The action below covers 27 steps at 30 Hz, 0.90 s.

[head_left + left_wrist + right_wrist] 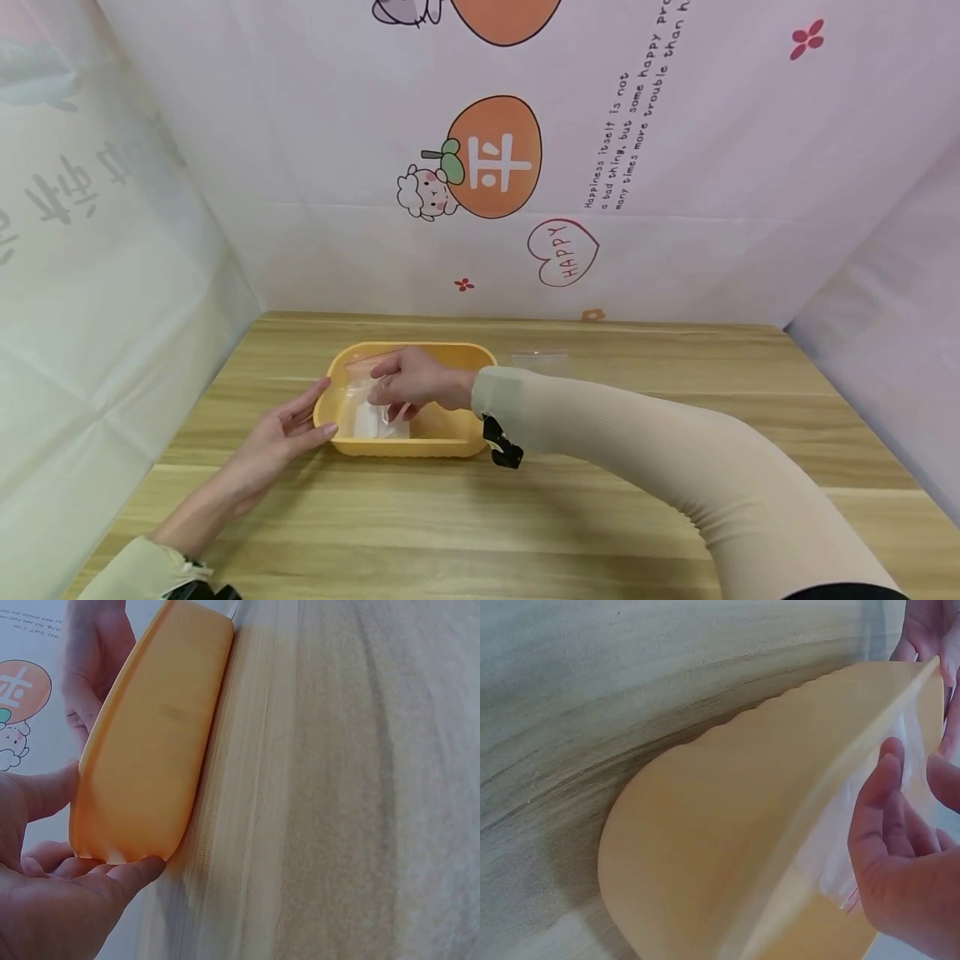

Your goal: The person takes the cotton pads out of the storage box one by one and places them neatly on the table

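Note:
A yellow oval plastic basket stands on the wooden table. My left hand holds its left end, with the thumb at the rim and the fingers against the end wall. Inside, toward the left, lies a clear zip bag with a red seal line and something white in it; what that is I cannot tell. Over this bag my right hand reaches into the basket with loosely bent fingers. In the right wrist view a gap shows between its thumb and fingers, and the bag lies behind them.
Behind the basket's right end, a flat clear plastic bag lies on the wooden table. A printed white curtain hangs along the table's back edge, with pale sheets on both sides.

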Motion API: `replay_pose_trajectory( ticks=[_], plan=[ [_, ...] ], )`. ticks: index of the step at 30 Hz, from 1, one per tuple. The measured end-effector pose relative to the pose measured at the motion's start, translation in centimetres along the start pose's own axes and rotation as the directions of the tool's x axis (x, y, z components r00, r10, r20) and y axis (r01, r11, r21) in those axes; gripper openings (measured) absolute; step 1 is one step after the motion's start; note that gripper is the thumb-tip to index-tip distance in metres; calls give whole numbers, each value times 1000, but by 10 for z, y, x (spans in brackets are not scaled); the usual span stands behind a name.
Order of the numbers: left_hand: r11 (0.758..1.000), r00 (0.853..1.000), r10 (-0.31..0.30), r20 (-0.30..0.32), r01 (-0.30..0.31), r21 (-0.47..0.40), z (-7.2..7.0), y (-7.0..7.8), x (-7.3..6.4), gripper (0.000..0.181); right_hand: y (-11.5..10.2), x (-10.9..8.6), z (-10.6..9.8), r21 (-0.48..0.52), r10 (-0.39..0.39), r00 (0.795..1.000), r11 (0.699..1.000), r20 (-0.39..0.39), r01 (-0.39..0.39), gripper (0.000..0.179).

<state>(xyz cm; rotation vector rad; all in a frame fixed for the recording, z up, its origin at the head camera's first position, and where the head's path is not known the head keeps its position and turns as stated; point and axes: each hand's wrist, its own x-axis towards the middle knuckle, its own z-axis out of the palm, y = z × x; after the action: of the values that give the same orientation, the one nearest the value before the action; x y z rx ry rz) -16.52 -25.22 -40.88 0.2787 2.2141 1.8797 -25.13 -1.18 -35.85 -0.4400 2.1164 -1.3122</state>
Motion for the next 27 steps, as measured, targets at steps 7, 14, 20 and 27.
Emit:
replay_pose_trajectory(
  ticks=[7, 14, 20, 27],
  plan=[
    [1000, 1000, 4, 0, -4, -11, 0, -1, 0, 84, -3, -4, -1, 20, -34, 998, 999, -55, 35, 56],
    [1000, 1000, -5, 6, 5, -12, 0, 0, -1, 84, -2, -5, -1, 14, -42, 995, 999, -95, 44, 43],
    [1000, 1000, -9, 13, 9, -15, 0, 1, 0, 84, -3, -5, 2, 23, -51, 993, 998, -104, 53, 41],
    [1000, 1000, -2, 6, 2, -9, 0, 1, -1, 83, -6, -6, 2, 68, -33, 988, 997, -148, 43, 46]
  ],
)
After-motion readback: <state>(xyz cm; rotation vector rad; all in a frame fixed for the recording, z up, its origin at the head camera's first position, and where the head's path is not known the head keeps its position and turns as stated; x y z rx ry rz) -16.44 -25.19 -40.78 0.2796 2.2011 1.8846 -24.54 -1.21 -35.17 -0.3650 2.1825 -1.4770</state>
